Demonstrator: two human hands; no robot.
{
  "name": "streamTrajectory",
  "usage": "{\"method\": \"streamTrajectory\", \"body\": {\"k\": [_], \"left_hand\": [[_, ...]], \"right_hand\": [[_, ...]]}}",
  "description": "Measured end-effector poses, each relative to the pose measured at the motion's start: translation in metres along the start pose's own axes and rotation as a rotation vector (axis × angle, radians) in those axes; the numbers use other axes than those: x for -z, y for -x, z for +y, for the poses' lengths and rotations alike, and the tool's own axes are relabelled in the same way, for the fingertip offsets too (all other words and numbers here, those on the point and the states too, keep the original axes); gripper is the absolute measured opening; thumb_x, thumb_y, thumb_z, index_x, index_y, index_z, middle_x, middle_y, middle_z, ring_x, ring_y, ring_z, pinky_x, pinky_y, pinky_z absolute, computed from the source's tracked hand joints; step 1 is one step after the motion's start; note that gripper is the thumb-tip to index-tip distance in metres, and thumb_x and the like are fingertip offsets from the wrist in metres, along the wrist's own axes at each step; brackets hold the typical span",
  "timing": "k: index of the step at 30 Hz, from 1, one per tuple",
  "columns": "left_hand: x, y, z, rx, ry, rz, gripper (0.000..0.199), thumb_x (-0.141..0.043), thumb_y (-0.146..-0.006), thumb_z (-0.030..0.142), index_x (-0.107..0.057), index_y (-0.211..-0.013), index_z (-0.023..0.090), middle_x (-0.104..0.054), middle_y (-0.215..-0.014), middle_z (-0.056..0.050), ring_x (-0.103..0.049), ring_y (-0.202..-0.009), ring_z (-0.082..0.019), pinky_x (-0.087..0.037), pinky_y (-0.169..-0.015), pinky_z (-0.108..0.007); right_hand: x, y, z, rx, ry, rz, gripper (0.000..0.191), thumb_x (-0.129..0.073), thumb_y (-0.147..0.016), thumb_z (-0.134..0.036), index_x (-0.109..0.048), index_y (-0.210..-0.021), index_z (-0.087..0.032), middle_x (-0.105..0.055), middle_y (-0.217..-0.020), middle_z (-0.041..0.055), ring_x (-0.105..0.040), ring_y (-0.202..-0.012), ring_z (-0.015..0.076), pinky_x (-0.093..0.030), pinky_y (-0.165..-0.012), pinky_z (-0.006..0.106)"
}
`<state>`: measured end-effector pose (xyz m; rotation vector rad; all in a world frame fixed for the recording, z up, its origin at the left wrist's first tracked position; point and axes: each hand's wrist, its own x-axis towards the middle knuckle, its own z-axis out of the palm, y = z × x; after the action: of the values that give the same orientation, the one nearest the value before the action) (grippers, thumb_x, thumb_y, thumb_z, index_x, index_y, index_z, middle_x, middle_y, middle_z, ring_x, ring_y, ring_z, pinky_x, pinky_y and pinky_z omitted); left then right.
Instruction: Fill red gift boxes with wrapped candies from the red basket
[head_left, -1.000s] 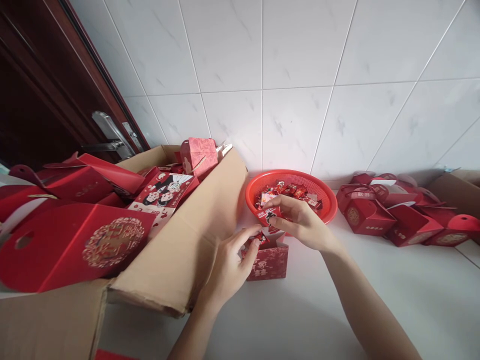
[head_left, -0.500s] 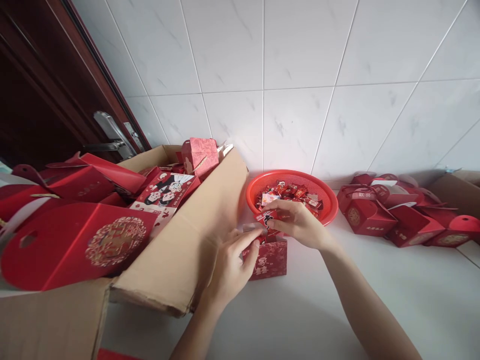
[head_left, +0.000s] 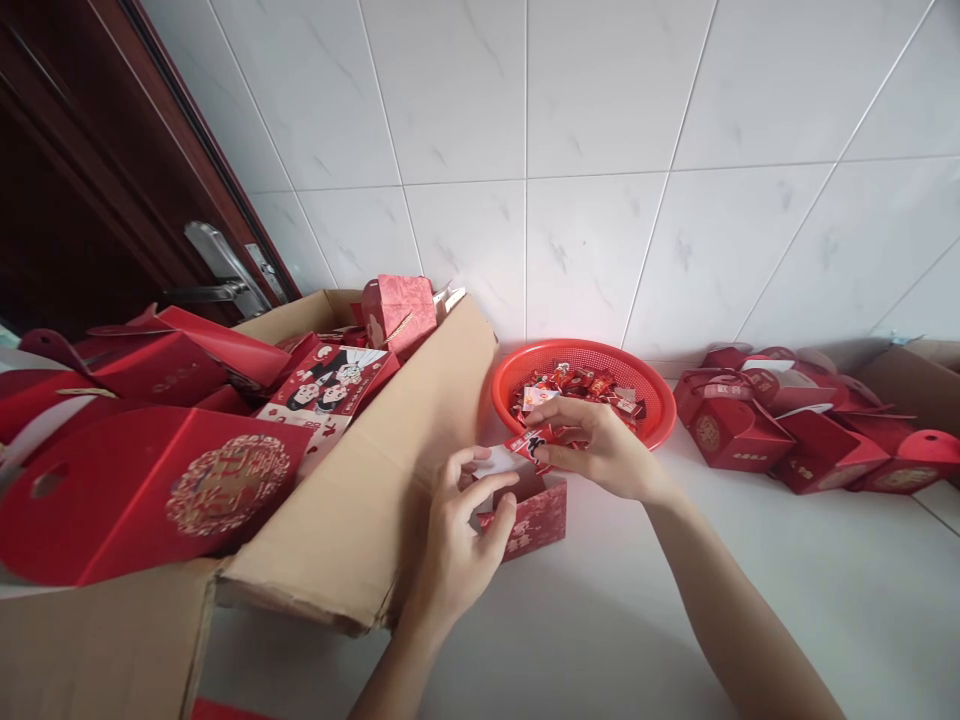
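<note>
A small open dark-red gift box (head_left: 538,520) stands on the white surface, its pale inside showing. My left hand (head_left: 469,530) curls round its left side, fingers over the rim and thumb at the front, gripping it. Between the fingers of my right hand (head_left: 600,445) is a red candy packet (head_left: 531,444) with black and white print, held just over the box's back edge. Behind the hands sits a red plastic basket (head_left: 664,405) of wrapped candies (head_left: 600,385), partly covered by my right hand.
A cardboard carton (head_left: 420,450) on the left is heaped with red gift boxes (head_left: 169,480). More folded red boxes (head_left: 735,425) stand at the right, near another carton (head_left: 919,375). White wall tiles rise behind; a dark door with a metal handle (head_left: 229,265) is at the upper left.
My left fingers have come out of the box mouth and spread onto its left side. The box has turned and shifted slightly left. The packet in my right hand is tilted lower.
</note>
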<state>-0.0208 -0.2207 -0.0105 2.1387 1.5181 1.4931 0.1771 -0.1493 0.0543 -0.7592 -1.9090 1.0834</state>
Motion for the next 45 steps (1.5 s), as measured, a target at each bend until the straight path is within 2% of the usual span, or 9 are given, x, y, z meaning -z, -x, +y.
{"method": "streamTrajectory", "body": {"k": [9, 15, 20, 29, 33, 36, 38, 41, 45], "left_hand": [[0.019, 0.024, 0.011, -0.013, -0.016, -0.224, 0.066, -0.061, -0.090, 0.025, -0.036, -0.151, 0.029, -0.048, -0.143, -0.012, -0.048, -0.134, -0.030, -0.044, -0.111, -0.049], [0.018, 0.033, 0.010, 0.003, -0.006, -0.211, 0.073, -0.058, -0.092, 0.024, -0.023, -0.156, 0.028, -0.044, -0.150, -0.015, -0.045, -0.139, -0.031, -0.044, -0.112, -0.049], [0.014, 0.029, 0.008, -0.009, 0.020, -0.190, 0.072, -0.060, -0.091, 0.024, -0.026, -0.155, 0.028, -0.045, -0.150, -0.014, -0.046, -0.140, -0.032, -0.045, -0.112, -0.050], [0.003, 0.026, -0.002, 0.079, 0.121, -0.122, 0.062, -0.061, -0.094, 0.027, -0.036, -0.151, 0.029, -0.050, -0.149, -0.012, -0.049, -0.138, -0.028, -0.047, -0.111, -0.045], [-0.012, 0.024, -0.013, 0.176, 0.213, -0.004, 0.051, -0.062, -0.095, 0.032, -0.045, -0.143, 0.028, -0.056, -0.141, -0.012, -0.057, -0.128, -0.025, -0.052, -0.105, -0.040], [-0.022, 0.021, -0.017, 0.179, 0.210, 0.108, 0.047, -0.065, -0.094, 0.034, -0.050, -0.138, 0.026, -0.061, -0.130, -0.012, -0.063, -0.116, -0.023, -0.055, -0.098, -0.038], [-0.025, 0.019, -0.017, 0.171, 0.206, 0.166, 0.047, -0.066, -0.093, 0.035, -0.051, -0.137, 0.025, -0.062, -0.123, -0.011, -0.064, -0.109, -0.021, -0.057, -0.094, -0.036], [-0.026, 0.021, -0.018, 0.181, 0.201, 0.206, 0.049, -0.066, -0.093, 0.036, -0.052, -0.137, 0.024, -0.061, -0.126, -0.012, -0.063, -0.113, -0.022, -0.056, -0.097, -0.038], [-0.023, 0.027, -0.024, 0.191, 0.218, 0.110, 0.055, -0.064, -0.094, 0.034, -0.045, -0.144, 0.024, -0.059, -0.137, -0.013, -0.058, -0.128, -0.026, -0.050, -0.107, -0.043]], "right_hand": [[0.002, 0.012, -0.019, 0.159, 0.084, -0.274, 0.013, -0.069, -0.087, -0.013, -0.069, -0.099, -0.019, -0.072, -0.097, 0.0037, -0.068, -0.090, 0.0167, -0.054, -0.080, 0.028], [-0.019, 0.022, -0.023, 0.306, 0.614, -0.282, 0.017, -0.064, -0.089, -0.006, -0.067, -0.100, -0.018, -0.066, -0.084, 0.0022, -0.059, -0.071, 0.0150, -0.041, -0.062, 0.026], [-0.029, 0.027, -0.022, 0.287, 0.899, -0.273, 0.009, -0.065, -0.089, -0.009, -0.063, -0.086, -0.018, -0.061, -0.075, 0.0013, -0.056, -0.068, 0.0169, -0.040, -0.066, 0.030], [-0.015, 0.027, -0.025, 0.185, 0.814, -0.274, 0.007, -0.062, -0.092, -0.015, -0.066, -0.095, -0.020, -0.066, -0.087, 0.0046, -0.062, -0.077, 0.0187, -0.044, -0.066, 0.028], [0.001, 0.023, -0.025, 0.082, 0.781, -0.126, 0.025, -0.069, -0.091, -0.030, -0.064, -0.114, -0.022, -0.068, -0.110, 0.0093, -0.065, -0.093, 0.0238, -0.048, -0.069, 0.030], [0.009, 0.020, -0.024, -0.064, 0.796, -0.168, 0.044, -0.077, -0.084, -0.038, -0.063, -0.122, -0.023, -0.068, -0.117, 0.0101, -0.066, -0.098, 0.0272, -0.049, -0.070, 0.031], [0.010, 0.018, -0.021, -0.137, 0.799, -0.237, 0.048, -0.080, -0.080, -0.035, -0.063, -0.123, -0.023, -0.071, -0.110, 0.0091, -0.068, -0.094, 0.0275, -0.047, -0.068, 0.030], [0.009, 0.015, -0.016, -0.133, 0.787, -0.349, 0.019, -0.072, -0.084, -0.018, -0.068, -0.103, -0.022, -0.072, -0.087, 0.0039, -0.067, -0.078, 0.0221, -0.041, -0.061, 0.027], [0.007, 0.012, -0.007, -0.092, 0.775, -0.380, 0.018, -0.060, -0.085, -0.004, -0.067, -0.081, -0.020, -0.069, -0.074, 0.0014, -0.063, -0.067, 0.0176, -0.037, -0.057, 0.026]]}}
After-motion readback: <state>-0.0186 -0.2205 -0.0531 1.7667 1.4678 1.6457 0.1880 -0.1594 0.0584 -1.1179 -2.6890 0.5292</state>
